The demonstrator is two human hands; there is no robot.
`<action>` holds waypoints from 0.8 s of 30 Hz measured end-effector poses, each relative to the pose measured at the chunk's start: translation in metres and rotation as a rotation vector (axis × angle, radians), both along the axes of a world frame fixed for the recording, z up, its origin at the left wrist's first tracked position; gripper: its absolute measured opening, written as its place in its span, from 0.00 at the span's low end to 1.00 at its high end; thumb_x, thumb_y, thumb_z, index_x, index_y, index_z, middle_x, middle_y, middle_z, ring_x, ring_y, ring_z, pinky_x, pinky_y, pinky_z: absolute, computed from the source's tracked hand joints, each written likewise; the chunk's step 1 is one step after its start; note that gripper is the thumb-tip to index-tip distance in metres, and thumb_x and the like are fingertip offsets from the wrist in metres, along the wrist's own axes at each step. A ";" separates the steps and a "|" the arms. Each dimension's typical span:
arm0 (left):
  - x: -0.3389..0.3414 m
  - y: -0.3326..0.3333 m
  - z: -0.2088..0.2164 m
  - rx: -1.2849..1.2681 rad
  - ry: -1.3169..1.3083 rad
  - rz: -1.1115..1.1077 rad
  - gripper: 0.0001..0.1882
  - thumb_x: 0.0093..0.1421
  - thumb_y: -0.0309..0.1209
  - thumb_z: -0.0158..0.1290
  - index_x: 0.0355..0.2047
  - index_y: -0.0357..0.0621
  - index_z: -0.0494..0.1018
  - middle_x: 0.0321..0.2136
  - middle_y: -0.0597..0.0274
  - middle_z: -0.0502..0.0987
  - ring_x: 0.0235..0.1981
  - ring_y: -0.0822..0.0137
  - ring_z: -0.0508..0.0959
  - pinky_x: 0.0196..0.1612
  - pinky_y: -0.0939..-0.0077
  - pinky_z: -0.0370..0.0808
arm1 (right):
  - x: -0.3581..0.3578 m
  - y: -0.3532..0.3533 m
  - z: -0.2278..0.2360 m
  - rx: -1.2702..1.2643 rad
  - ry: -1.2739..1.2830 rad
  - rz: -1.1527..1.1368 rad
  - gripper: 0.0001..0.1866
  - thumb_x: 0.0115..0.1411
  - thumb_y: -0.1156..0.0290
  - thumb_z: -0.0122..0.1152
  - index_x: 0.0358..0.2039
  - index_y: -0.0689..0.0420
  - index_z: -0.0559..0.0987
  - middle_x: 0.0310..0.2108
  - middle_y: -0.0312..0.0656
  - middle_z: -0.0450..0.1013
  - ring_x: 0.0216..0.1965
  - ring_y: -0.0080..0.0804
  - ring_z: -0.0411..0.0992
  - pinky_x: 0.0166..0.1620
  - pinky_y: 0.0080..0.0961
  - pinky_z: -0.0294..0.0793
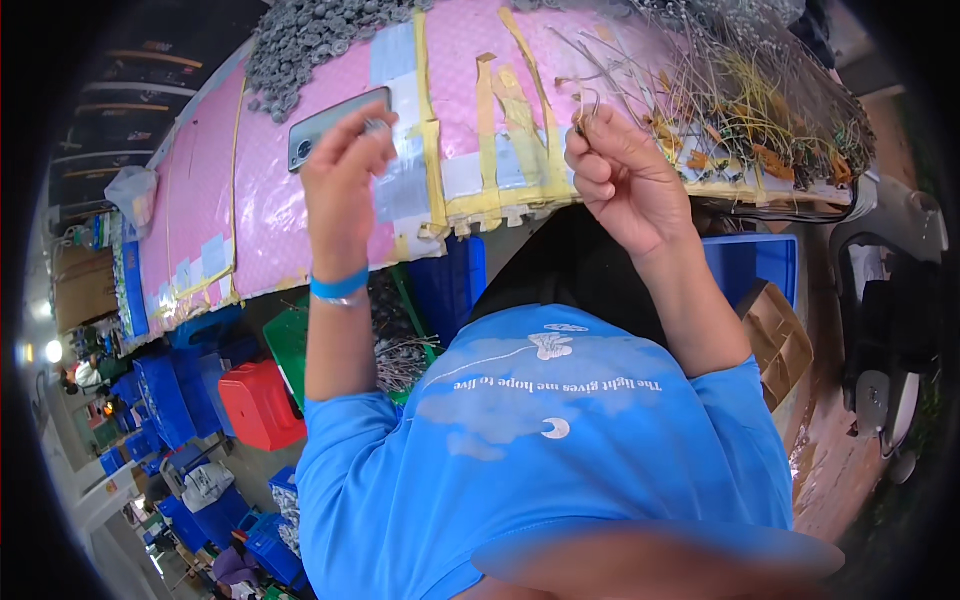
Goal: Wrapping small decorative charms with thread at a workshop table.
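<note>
My left hand [343, 195], with a blue band at its wrist, is raised over the table's front part. Its fingers are closed around a small grey part [375, 126], slightly blurred. Behind that hand lies a phone [303, 140] with a grey-green back. To the right, my right hand [640, 180] pinches the end of a thin wire piece [588, 108] between thumb and forefinger, the other fingers curled in. The two hands are well apart. Beyond them is the table [280, 215], covered in pink sheeting with yellow tape.
A heap of grey round parts [310, 45] lies at the far left of the table. Tangled thin wires with yellow pieces [755, 105] cover the right end. Below the table edge stand a green crate [290, 345], a red bin [262, 405] and blue bins [165, 400]. A brown paper bag [780, 340] is at right.
</note>
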State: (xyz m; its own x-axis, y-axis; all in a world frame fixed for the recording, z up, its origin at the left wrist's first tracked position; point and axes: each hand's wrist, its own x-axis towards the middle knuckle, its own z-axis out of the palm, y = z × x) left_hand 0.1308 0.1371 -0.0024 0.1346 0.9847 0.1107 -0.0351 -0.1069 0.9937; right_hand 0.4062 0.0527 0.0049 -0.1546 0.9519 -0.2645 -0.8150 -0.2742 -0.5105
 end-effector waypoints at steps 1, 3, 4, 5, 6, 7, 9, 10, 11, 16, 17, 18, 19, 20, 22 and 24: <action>0.000 -0.017 -0.001 0.000 -0.007 0.003 0.18 0.58 0.23 0.56 0.50 0.31 0.73 0.33 0.59 0.81 0.31 0.72 0.80 0.29 0.84 0.71 | -0.001 0.000 0.003 0.063 -0.105 0.092 0.06 0.62 0.73 0.62 0.36 0.61 0.75 0.28 0.39 0.74 0.20 0.14 0.67 0.20 0.07 0.63; 0.014 -0.050 -0.005 -0.157 -0.140 -0.080 0.20 0.58 0.21 0.55 0.51 0.31 0.72 0.32 0.60 0.80 0.30 0.74 0.80 0.28 0.84 0.72 | -0.012 -0.001 0.008 0.136 -0.356 0.321 0.05 0.60 0.74 0.62 0.32 0.61 0.75 0.25 0.39 0.74 0.16 0.15 0.67 0.18 0.11 0.63; 0.019 -0.062 -0.006 -0.158 -0.148 -0.066 0.20 0.58 0.21 0.55 0.51 0.31 0.72 0.32 0.60 0.80 0.30 0.74 0.80 0.28 0.84 0.72 | -0.021 -0.004 0.007 0.136 -0.361 0.336 0.05 0.60 0.74 0.62 0.32 0.61 0.75 0.25 0.39 0.74 0.16 0.15 0.67 0.18 0.11 0.63; 0.023 -0.072 -0.009 -0.223 -0.134 -0.112 0.20 0.57 0.20 0.55 0.52 0.31 0.72 0.32 0.60 0.80 0.30 0.74 0.80 0.28 0.84 0.73 | -0.031 -0.009 0.002 0.216 -0.519 0.315 0.05 0.59 0.75 0.63 0.31 0.61 0.76 0.25 0.39 0.74 0.17 0.16 0.68 0.18 0.11 0.65; 0.027 -0.080 -0.011 -0.288 -0.122 -0.160 0.21 0.57 0.19 0.55 0.53 0.31 0.72 0.32 0.60 0.80 0.31 0.74 0.80 0.29 0.84 0.74 | -0.037 -0.013 -0.001 0.298 -0.676 0.291 0.05 0.59 0.75 0.64 0.30 0.61 0.76 0.24 0.38 0.75 0.17 0.16 0.70 0.19 0.12 0.66; 0.028 -0.086 -0.015 -0.295 -0.137 -0.135 0.21 0.57 0.19 0.55 0.53 0.31 0.72 0.32 0.60 0.80 0.31 0.74 0.80 0.29 0.84 0.74 | -0.039 -0.016 -0.001 0.312 -0.753 0.295 0.06 0.57 0.76 0.66 0.30 0.61 0.77 0.25 0.36 0.75 0.19 0.16 0.71 0.19 0.12 0.68; 0.032 -0.089 -0.020 -0.252 -0.091 -0.222 0.23 0.58 0.21 0.55 0.55 0.33 0.70 0.42 0.54 0.79 0.34 0.71 0.80 0.32 0.81 0.79 | -0.043 -0.023 0.001 0.309 -0.810 0.292 0.06 0.57 0.76 0.66 0.30 0.61 0.77 0.24 0.36 0.75 0.19 0.16 0.71 0.19 0.12 0.68; 0.035 -0.090 -0.021 -0.253 -0.103 -0.210 0.23 0.58 0.21 0.55 0.55 0.33 0.70 0.42 0.54 0.79 0.34 0.71 0.80 0.32 0.81 0.79 | -0.042 -0.024 0.001 0.310 -0.863 0.246 0.06 0.57 0.75 0.67 0.31 0.61 0.77 0.24 0.36 0.75 0.19 0.15 0.71 0.19 0.12 0.68; 0.038 -0.090 -0.022 -0.225 -0.150 -0.222 0.23 0.59 0.21 0.55 0.55 0.33 0.70 0.42 0.53 0.79 0.34 0.70 0.81 0.33 0.80 0.81 | -0.041 -0.026 0.000 0.310 -0.904 0.226 0.06 0.57 0.75 0.67 0.30 0.61 0.77 0.24 0.35 0.75 0.18 0.15 0.70 0.19 0.11 0.68; 0.043 -0.092 -0.009 -0.193 -0.266 -0.254 0.21 0.60 0.22 0.53 0.54 0.32 0.70 0.43 0.53 0.79 0.39 0.64 0.83 0.32 0.78 0.83 | -0.033 -0.034 -0.005 0.240 -0.965 0.215 0.06 0.57 0.75 0.67 0.30 0.60 0.77 0.24 0.36 0.76 0.18 0.14 0.70 0.19 0.11 0.67; 0.043 -0.093 -0.006 -0.202 -0.272 -0.245 0.20 0.60 0.22 0.52 0.54 0.31 0.70 0.43 0.52 0.79 0.41 0.62 0.83 0.32 0.78 0.83 | -0.032 -0.036 -0.007 0.222 -0.963 0.209 0.07 0.57 0.74 0.67 0.30 0.60 0.77 0.24 0.36 0.76 0.18 0.14 0.70 0.19 0.11 0.67; 0.044 -0.094 -0.004 -0.212 -0.278 -0.235 0.19 0.61 0.22 0.51 0.53 0.31 0.70 0.43 0.51 0.79 0.42 0.59 0.83 0.32 0.78 0.83 | -0.032 -0.037 -0.009 0.219 -0.965 0.210 0.07 0.57 0.74 0.67 0.30 0.60 0.77 0.24 0.36 0.76 0.18 0.14 0.70 0.19 0.11 0.67; 0.045 -0.094 -0.004 -0.214 -0.278 -0.234 0.19 0.61 0.22 0.51 0.53 0.31 0.70 0.43 0.51 0.79 0.42 0.59 0.83 0.32 0.78 0.83 | -0.031 -0.037 -0.012 0.206 -0.950 0.222 0.06 0.57 0.74 0.67 0.30 0.60 0.77 0.24 0.37 0.76 0.18 0.15 0.71 0.19 0.12 0.68; 0.045 -0.094 -0.005 -0.231 -0.250 -0.206 0.19 0.61 0.22 0.51 0.53 0.30 0.71 0.42 0.50 0.79 0.42 0.58 0.83 0.32 0.78 0.83 | -0.030 -0.037 -0.015 0.193 -0.935 0.235 0.06 0.58 0.74 0.66 0.30 0.60 0.77 0.24 0.38 0.76 0.18 0.16 0.71 0.19 0.13 0.69; 0.045 -0.093 -0.008 -0.248 -0.220 -0.171 0.18 0.62 0.22 0.50 0.52 0.29 0.71 0.42 0.48 0.80 0.41 0.57 0.83 0.32 0.78 0.84 | -0.032 -0.041 -0.022 0.182 -0.848 0.257 0.06 0.58 0.74 0.66 0.30 0.60 0.77 0.25 0.39 0.77 0.19 0.18 0.72 0.21 0.14 0.71; 0.043 -0.091 -0.013 -0.307 -0.261 -0.145 0.17 0.63 0.23 0.49 0.51 0.28 0.71 0.40 0.45 0.80 0.38 0.57 0.84 0.32 0.79 0.83 | -0.037 -0.044 -0.031 0.175 -0.760 0.283 0.06 0.58 0.73 0.66 0.30 0.60 0.77 0.25 0.40 0.77 0.19 0.21 0.74 0.22 0.15 0.73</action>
State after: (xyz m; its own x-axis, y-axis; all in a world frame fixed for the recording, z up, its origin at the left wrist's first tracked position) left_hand 0.1742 0.0457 -0.0158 0.2804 0.9502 -0.1362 -0.2823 0.2172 0.9344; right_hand 0.3690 0.0083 -0.0257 -0.2336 0.9409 -0.2451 -0.1428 -0.2826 -0.9485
